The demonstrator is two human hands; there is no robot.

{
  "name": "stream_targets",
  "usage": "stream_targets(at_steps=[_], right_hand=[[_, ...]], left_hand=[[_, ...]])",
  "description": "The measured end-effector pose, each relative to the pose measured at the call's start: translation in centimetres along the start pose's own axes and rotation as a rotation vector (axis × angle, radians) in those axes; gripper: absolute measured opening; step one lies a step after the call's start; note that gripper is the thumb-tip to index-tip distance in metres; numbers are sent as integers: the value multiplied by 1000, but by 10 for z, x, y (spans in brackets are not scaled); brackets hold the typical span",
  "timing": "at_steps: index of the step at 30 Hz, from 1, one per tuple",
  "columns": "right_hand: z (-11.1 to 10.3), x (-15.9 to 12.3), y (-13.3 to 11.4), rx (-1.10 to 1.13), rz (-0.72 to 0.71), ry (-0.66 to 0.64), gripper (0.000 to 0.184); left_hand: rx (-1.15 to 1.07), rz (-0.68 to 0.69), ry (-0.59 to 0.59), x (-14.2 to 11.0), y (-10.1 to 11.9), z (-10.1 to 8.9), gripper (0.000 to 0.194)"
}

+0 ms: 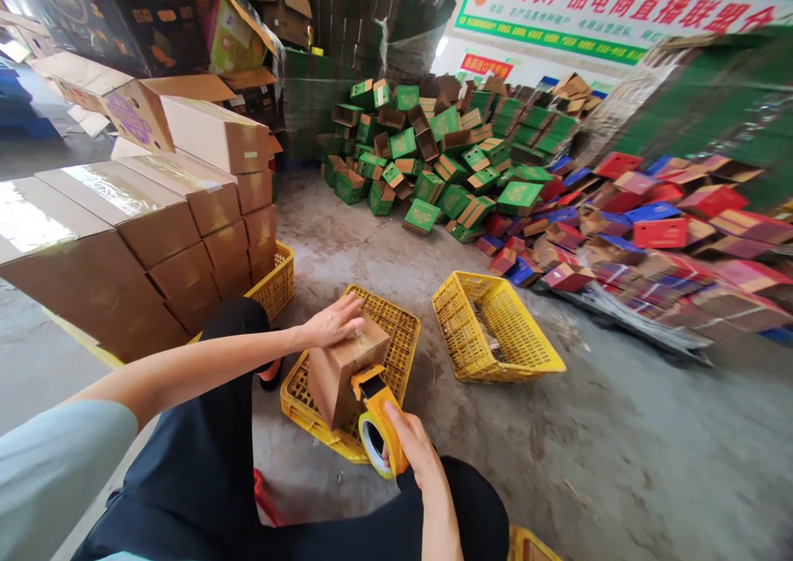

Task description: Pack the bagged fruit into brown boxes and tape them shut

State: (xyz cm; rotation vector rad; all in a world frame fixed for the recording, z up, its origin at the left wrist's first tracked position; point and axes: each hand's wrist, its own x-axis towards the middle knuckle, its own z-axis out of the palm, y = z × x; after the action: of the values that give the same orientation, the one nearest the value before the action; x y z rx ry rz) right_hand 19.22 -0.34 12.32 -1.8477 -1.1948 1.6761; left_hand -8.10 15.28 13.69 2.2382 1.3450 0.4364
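A brown cardboard box point(338, 377) stands on an upturned yellow plastic crate point(401, 342) between my knees. My left hand point(336, 321) lies flat on the top of the box, its fingers stretched toward the far side. In my right hand point(405, 441) is an orange tape dispenser point(385, 400) carrying a roll of yellowish tape point(372, 444). The dispenser's head is at the near right edge of the box; whether the tape is stuck there I cannot tell.
Stacked cardboard boxes point(117, 272) rise at my left in a yellow crate point(282, 276). Another yellow crate point(496, 330), open-topped, sits to the right on the concrete floor. Beyond lie heaps of green boxes point(427, 185) and red and blue boxes point(657, 230).
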Motion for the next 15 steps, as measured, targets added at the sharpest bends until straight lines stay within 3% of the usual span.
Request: stream_targets(at_steps=[2, 4, 7, 11, 15], right_hand=[[2, 1, 2, 20, -20, -8, 71], [6, 0, 1, 35, -50, -17, 70], [14, -4, -5, 27, -88, -16, 68], [24, -12, -11, -51, -136, 25, 61], [24, -26, -17, -125, -148, 49, 58]], left_hand=[[-11, -281, -43, 11, -2, -3, 71], [-38, -412, -112, 19, -4, -8, 77], [-127, -482, -166, 19, -6, -18, 84], [-270, -546, -156, -3, -11, -24, 82], [-674, -592, -54, -30, -18, -12, 88]])
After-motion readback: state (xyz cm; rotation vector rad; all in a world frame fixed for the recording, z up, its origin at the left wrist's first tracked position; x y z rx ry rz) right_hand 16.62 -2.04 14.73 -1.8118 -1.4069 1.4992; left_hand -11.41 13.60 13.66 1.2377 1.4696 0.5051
